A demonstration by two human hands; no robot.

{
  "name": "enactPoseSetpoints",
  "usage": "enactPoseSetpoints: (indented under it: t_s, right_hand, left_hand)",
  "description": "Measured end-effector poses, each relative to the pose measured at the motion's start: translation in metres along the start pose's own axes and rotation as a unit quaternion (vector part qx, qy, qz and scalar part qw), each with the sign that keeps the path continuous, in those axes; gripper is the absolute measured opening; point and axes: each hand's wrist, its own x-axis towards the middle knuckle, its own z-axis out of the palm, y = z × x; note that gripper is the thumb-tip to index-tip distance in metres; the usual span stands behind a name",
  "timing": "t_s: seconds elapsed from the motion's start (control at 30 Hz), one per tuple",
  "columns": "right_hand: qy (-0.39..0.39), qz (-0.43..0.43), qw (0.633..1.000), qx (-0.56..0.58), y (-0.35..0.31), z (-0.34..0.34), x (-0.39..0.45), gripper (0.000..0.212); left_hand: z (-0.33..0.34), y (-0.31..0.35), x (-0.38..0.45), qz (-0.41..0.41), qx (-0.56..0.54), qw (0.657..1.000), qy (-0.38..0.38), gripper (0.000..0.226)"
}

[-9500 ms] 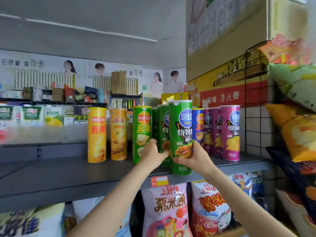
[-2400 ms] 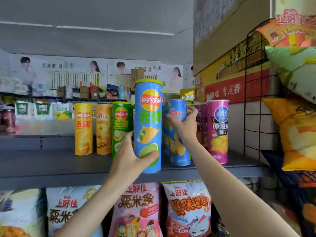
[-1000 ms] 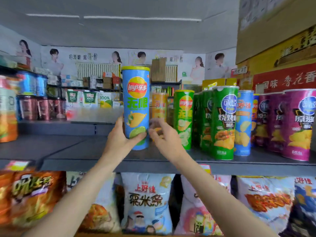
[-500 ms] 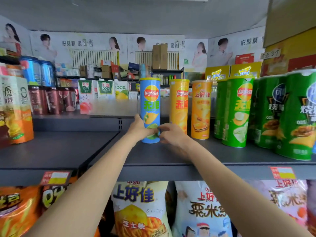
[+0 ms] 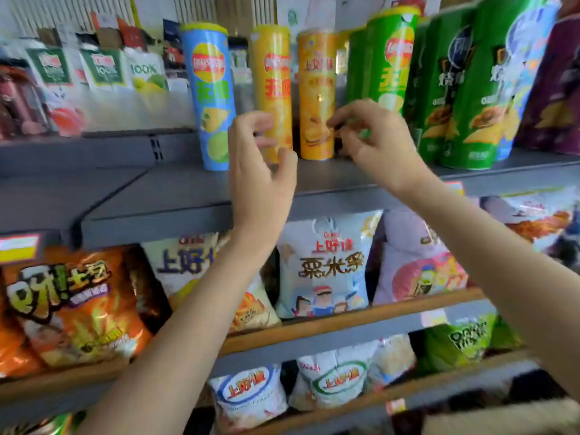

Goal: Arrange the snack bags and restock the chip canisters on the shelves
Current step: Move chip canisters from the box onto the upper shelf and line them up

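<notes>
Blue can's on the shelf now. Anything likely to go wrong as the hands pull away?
The blue canister stands upright near the shelf front; the left hand beside it might clip it and tip it off. The right hand hovers by the orange canister; a bump there may topple neighbours standing close together.

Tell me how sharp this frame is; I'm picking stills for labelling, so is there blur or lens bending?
Head view: motion blur smears the whole frame; the blue canister logo and both hands are soft. Wide-angle bending tilts the green canisters inward at right. Lighting is even, no strong glare. Bag lettering below stays readable.
</notes>
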Motion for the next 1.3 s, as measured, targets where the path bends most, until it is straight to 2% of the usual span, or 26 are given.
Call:
enactPoseSetpoints:
  t_s: [0.07,0.13,0.23,0.3,0.37,0.43,0.5,0.57,0.63,0.7,0.87,0.97,1.03,1.2,1.3]
  right_hand:
    - [0.004,-0.014,0.999,-0.047,0.018,-0.032,-0.033,0.033]
    - [-0.019,-0.003,0.996,-0.091,0.051,-0.06,-0.079,0.032]
    - [-0.1,0.035,0.985,-0.136,0.111,-0.105,-0.161,0.025]
    - [-0.145,0.079,0.974,-0.154,0.157,-0.129,-0.22,0.025]
    - [-0.171,0.173,0.957,-0.16,0.208,-0.144,-0.282,0.024]
    - [-0.241,0.266,0.918,-0.169,0.256,-0.152,-0.345,0.019]
    - [-0.353,0.322,0.862,-0.169,0.297,-0.156,-0.408,0.022]
    - [-0.448,0.406,0.782,-0.153,0.327,-0.159,-0.466,0.034]
    - [-0.488,0.467,0.729,-0.114,0.35,-0.156,-0.516,0.033]
    - [-0.51,0.492,0.7,-0.088,0.365,-0.141,-0.558,0.033]
    - [-0.564,0.472,0.677,-0.015,0.377,-0.082,-0.619,0.074]
    - [-0.587,0.483,0.649,0.032,0.383,-0.044,-0.634,0.092]
    - [-0.565,0.525,0.635,0.046,0.384,-0.024,-0.641,0.09]
    - [-0.454,0.612,0.648,-0.009,0.376,-0.018,-0.639,0.066]
    - [-0.41,0.628,0.661,0.0,0.377,-0.037,-0.627,0.064]
  left_hand:
    - [0.034,0.02,-0.06,0.006,-0.05,0.996,-0.068,0.03]
    - [0.071,0.031,-0.126,-0.029,-0.084,0.984,-0.156,0.028]
    - [0.121,0.039,-0.221,-0.082,-0.107,0.944,-0.3,0.031]
    - [0.149,0.037,-0.279,-0.134,-0.094,0.896,-0.414,0.033]
    - [0.175,0.025,-0.336,-0.193,-0.045,0.831,-0.519,0.039]
    - [0.201,0.015,-0.391,-0.306,0.003,0.763,-0.569,0.036]
    - [0.222,0.006,-0.439,-0.442,0.045,0.691,-0.57,0.029]
    - [0.237,0.0,-0.486,-0.492,0.084,0.63,-0.595,0.043]
    - [0.245,-0.008,-0.525,-0.543,0.124,0.593,-0.582,0.041]
    - [0.247,-0.013,-0.556,-0.593,0.162,0.568,-0.548,0.033]
    - [0.228,-0.022,-0.619,-0.616,0.189,0.537,-0.544,0.031]
    - [0.214,-0.021,-0.634,-0.637,0.188,0.544,-0.513,0.033]
    - [0.208,-0.017,-0.636,-0.648,0.198,0.553,-0.484,0.033]
    - [0.198,-0.01,-0.631,-0.655,0.198,0.571,-0.453,0.031]
    - [0.201,-0.003,-0.625,-0.688,0.183,0.544,-0.443,0.039]
